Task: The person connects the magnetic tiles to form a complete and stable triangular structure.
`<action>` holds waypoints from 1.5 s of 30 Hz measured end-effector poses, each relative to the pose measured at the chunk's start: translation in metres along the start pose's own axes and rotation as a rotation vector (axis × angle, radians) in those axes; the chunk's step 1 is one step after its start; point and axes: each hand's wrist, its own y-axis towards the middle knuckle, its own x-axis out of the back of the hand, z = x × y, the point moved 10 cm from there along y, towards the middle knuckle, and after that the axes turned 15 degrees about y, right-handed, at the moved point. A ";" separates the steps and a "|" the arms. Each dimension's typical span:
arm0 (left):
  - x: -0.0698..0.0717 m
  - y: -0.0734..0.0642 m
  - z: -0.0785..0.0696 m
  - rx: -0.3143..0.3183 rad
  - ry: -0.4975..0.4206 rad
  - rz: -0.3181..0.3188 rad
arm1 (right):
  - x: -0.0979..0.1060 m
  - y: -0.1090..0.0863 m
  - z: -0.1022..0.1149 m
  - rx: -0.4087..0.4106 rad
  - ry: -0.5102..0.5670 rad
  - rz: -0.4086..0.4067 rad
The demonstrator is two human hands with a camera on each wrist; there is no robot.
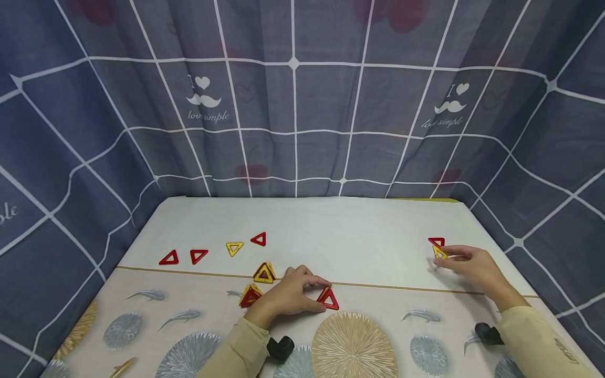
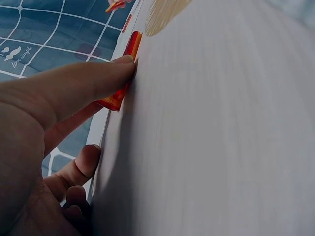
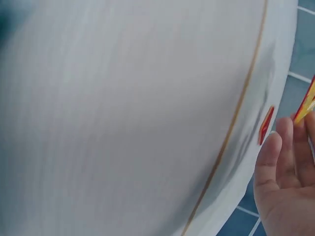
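My left hand [image 1: 294,291] pinches a red triangular frame tile [image 1: 328,299] between thumb and index finger, low on the patterned part of the table. In the left wrist view this tile [image 2: 133,43] shows an orange edge. At the right, my right hand [image 1: 472,266] holds a yellow triangular tile [image 1: 439,253] at its fingertips; a red edge shows on the yellow tile [image 3: 306,101] in the right wrist view. Just behind it a separate red triangular tile [image 1: 436,240] lies on the white surface. Beside my left wrist stand two small red-and-yellow pyramids, one behind [image 1: 264,273] the other [image 1: 250,295].
Toward the left of the white surface lie a yellow triangle [image 1: 234,248] and several red triangles, one [image 1: 258,239] farther back than the others. A brown line [image 1: 378,286] crosses the table [image 1: 350,236]. Grid-patterned curtains [image 1: 312,105] enclose its back and sides.
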 end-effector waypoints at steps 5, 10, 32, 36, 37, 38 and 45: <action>0.000 0.000 0.001 -0.002 -0.001 0.000 | -0.012 -0.003 0.015 0.045 0.085 0.045; 0.000 0.000 0.001 -0.006 -0.006 -0.001 | -0.030 -0.006 0.029 0.092 0.162 0.107; 0.001 0.001 0.001 -0.021 -0.013 -0.011 | -0.138 -0.029 0.084 0.256 0.208 0.393; 0.001 0.001 0.001 -0.024 -0.015 -0.011 | -0.160 -0.036 0.098 0.301 0.175 0.430; 0.001 0.001 0.001 -0.023 -0.014 -0.011 | -0.165 -0.038 0.101 0.306 0.166 0.437; 0.001 0.001 0.001 -0.021 -0.013 -0.011 | -0.170 -0.039 0.104 0.310 0.161 0.444; 0.001 0.001 0.002 -0.018 -0.016 -0.012 | -0.200 -0.048 0.115 0.322 0.148 0.509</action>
